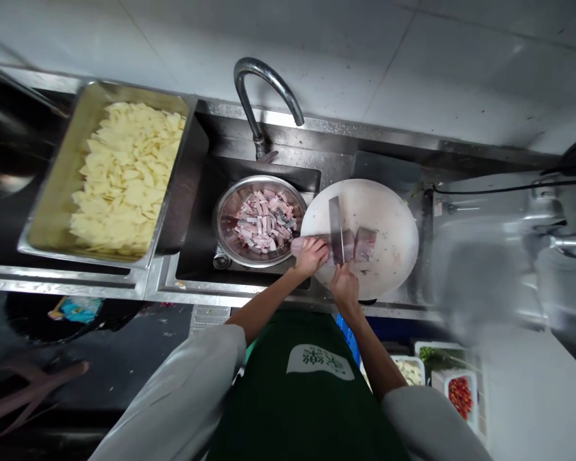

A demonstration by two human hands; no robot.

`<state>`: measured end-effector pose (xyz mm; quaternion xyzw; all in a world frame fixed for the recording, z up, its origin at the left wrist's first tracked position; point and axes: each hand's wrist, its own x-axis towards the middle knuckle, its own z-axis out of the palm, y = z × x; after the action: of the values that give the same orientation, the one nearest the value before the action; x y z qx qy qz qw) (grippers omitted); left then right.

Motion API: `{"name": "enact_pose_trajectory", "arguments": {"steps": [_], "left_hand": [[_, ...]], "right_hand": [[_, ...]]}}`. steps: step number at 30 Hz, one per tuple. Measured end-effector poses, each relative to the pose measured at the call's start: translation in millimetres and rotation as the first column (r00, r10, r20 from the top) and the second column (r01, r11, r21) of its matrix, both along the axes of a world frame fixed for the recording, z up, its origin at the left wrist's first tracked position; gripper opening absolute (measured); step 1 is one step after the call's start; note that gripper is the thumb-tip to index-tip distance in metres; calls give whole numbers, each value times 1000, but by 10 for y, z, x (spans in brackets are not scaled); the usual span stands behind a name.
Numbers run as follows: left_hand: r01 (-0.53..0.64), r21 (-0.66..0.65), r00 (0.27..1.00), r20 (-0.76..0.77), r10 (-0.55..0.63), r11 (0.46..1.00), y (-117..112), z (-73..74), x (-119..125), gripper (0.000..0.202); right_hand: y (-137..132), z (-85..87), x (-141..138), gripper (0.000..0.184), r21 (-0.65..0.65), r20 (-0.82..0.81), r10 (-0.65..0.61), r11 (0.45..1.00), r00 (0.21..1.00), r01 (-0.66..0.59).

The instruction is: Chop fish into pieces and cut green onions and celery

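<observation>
My right hand (344,287) grips the handle of a cleaver (336,229), its blade standing edge-down across a strip of pinkish-grey meat (360,243) on a round white cutting board (388,218). My left hand (311,255) presses down on the left end of the meat, right beside the blade. Cut pieces of the same meat fill a steel bowl (225,218) that sits in the sink just left of the board.
A large steel tray (57,192) of pale sliced potato rests over the left basin. A curved faucet (264,83) rises behind the bowl. Small white containers (461,384) of chopped vegetables sit low at the right. A steel counter extends right.
</observation>
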<state>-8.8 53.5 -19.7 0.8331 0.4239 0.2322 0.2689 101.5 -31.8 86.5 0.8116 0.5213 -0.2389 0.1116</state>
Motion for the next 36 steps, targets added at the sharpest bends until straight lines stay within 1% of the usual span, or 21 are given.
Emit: {"name": "enact_pose_trajectory", "arguments": {"steps": [2, 5, 9, 14, 19, 22, 24, 27, 29, 30, 31, 33, 34, 36], "left_hand": [[17, 7, 1000, -24, -17, 1000, 13, 1, 41, 22], [42, 26, 998, -41, -41, 999, 24, 2, 40, 23], [55, 16, 998, -39, -54, 998, 36, 2, 29, 21], [63, -5, 997, -48, -63, 998, 51, 22, 37, 22], [68, -19, 996, -53, -69, 998, 61, 59, 32, 22], [71, -19, 994, -83, -72, 997, 69, 76, 39, 20], [63, -22, 993, -96, -65, 998, 73, 84, 47, 18], [55, -31, 994, -98, -58, 998, 72, 88, 53, 19], [72, -30, 993, -96, -74, 997, 70, 79, 52, 21], [84, -29, 992, -93, -86, 996, 69, 73, 51, 22], [94, -29, 992, -87, -96, 995, 69, 66, 48, 23], [103, -35, 992, -68, -105, 994, 64, 61, 40, 23], [102, -41, 993, -57, -104, 994, 57, 66, 32, 24], [60, -67, 997, -52, -64, 996, 31, 93, 0, 24]], "right_hand": [[-66, 8, 21, 37, -32, 4, 1, 999, 1000, -1], [-192, 57, 48, 35, -83, 14, 6, 996, 1000, -5], [-289, 103, 26, 30, -85, 49, 2, 996, 999, 2], [-264, 104, 18, 24, -80, 50, -4, 997, 999, 8], [-197, 95, 4, 26, -103, 42, -17, 994, 999, 21], [-182, 112, 0, 28, -110, 40, -19, 994, 999, 24], [-266, 162, 21, 27, -126, 26, -14, 992, 1000, 17], [-497, 269, 85, 25, -192, -6, 1, 981, 1000, -2], [-542, 291, 121, 26, -228, -10, 6, 974, 1000, -8], [-480, 271, 129, 27, -230, -16, 11, 973, 1000, -15], [-355, 227, 130, 29, -210, -23, 18, 977, 1000, -23], [35, 86, 131, 33, -122, -64, 44, 991, 997, -52], [254, 7, 148, 34, -42, -73, 52, 998, 996, -56], [606, -114, 250, 35, 24, -81, 36, 999, 996, -34]]}}
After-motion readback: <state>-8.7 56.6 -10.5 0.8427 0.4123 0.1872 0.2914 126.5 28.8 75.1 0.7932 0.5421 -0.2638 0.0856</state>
